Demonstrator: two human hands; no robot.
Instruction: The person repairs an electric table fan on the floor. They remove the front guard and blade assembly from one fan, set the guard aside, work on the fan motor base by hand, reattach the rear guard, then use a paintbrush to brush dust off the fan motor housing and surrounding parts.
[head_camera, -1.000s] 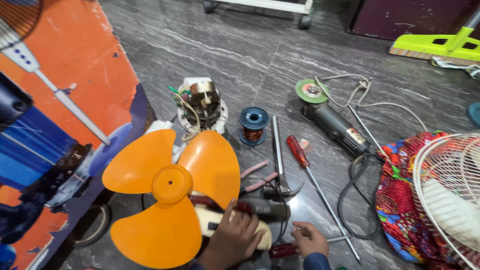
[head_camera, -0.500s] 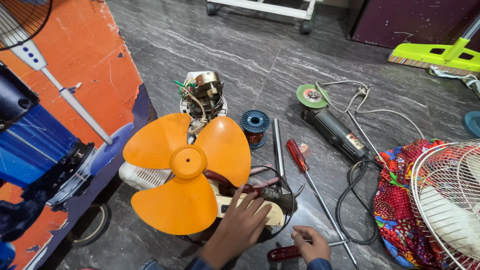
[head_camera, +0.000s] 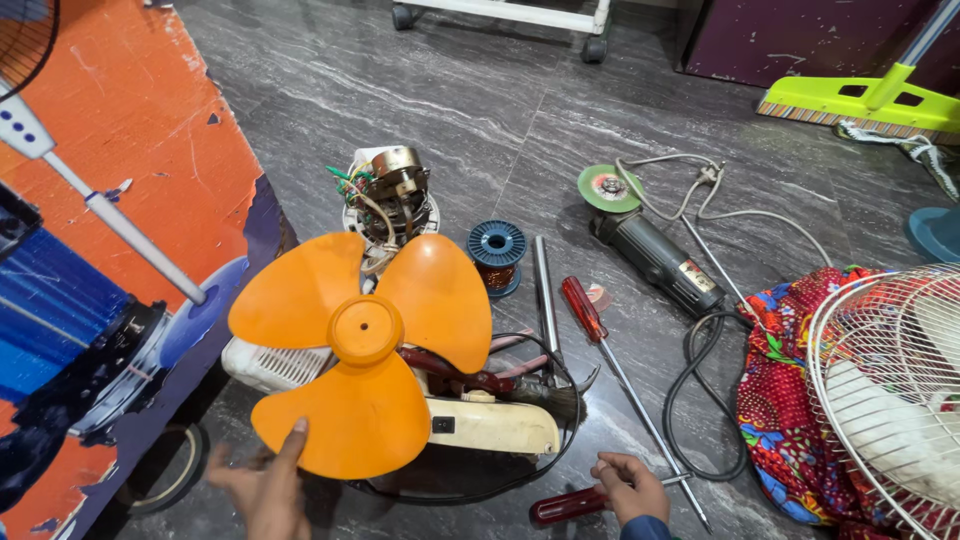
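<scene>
Left hand (head_camera: 268, 484), lower left of the frame: fingers spread loosely, one fingertip touching the lower blade of the orange three-blade fan propeller (head_camera: 365, 350); nothing is clasped. The propeller sits left of centre, over a cream fan housing (head_camera: 490, 425) and a white grille part (head_camera: 270, 365).

Right hand (head_camera: 632, 485), bottom centre: fingers curled down over a dark-red-handled screwdriver (head_camera: 565, 505) lying on the floor; whether it is actually clasped cannot be determined.

Above the propeller stands an exposed fan motor (head_camera: 390, 195) with coloured wires. Just right of it is a blue spool of copper wire (head_camera: 497, 252). A second red-handled screwdriver (head_camera: 600, 335) lies diagonally right of centre. An angle grinder (head_camera: 645, 245) with green disc lies upper right. A wire fan guard (head_camera: 885, 390) rests on patterned red cloth (head_camera: 780, 400) at right edge.
</scene>
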